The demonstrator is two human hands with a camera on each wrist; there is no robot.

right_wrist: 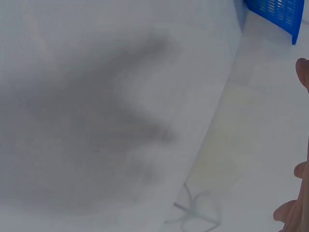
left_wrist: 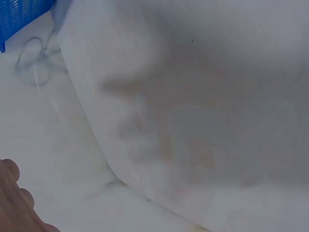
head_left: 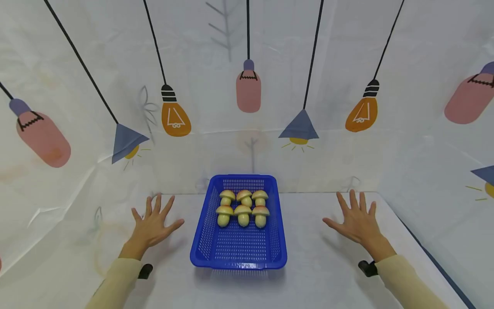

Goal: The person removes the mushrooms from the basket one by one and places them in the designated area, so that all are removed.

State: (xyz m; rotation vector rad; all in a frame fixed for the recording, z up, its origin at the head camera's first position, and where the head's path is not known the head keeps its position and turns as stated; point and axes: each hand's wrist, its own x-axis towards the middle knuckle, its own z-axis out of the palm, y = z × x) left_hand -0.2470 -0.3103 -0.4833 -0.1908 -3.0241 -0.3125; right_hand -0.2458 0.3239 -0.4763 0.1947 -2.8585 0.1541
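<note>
In the head view a blue plastic basket point(head_left: 239, 249) with mesh walls stands on the white table. Several mushrooms point(head_left: 243, 214) with pale stems and yellowish-brown caps sit in two rows in its far half. To the basket's left, my left hand point(head_left: 150, 227) is held over the table with fingers spread, touching nothing. My right hand point(head_left: 359, 223) hovers on the other side, its fingers likewise spread and holding nothing. Each wrist view shows only part of a hand at the edge, a corner of the basket point(left_wrist: 19, 17) and a blurred hand shadow.
A white sheet point(head_left: 216, 146) printed with hanging lamps and bulbs rises behind the table and along its sides. The white table point(head_left: 308, 266) extends around the basket, its right edge point(head_left: 428, 249) running diagonally. Black straps point(head_left: 145, 271) sit at both wrists.
</note>
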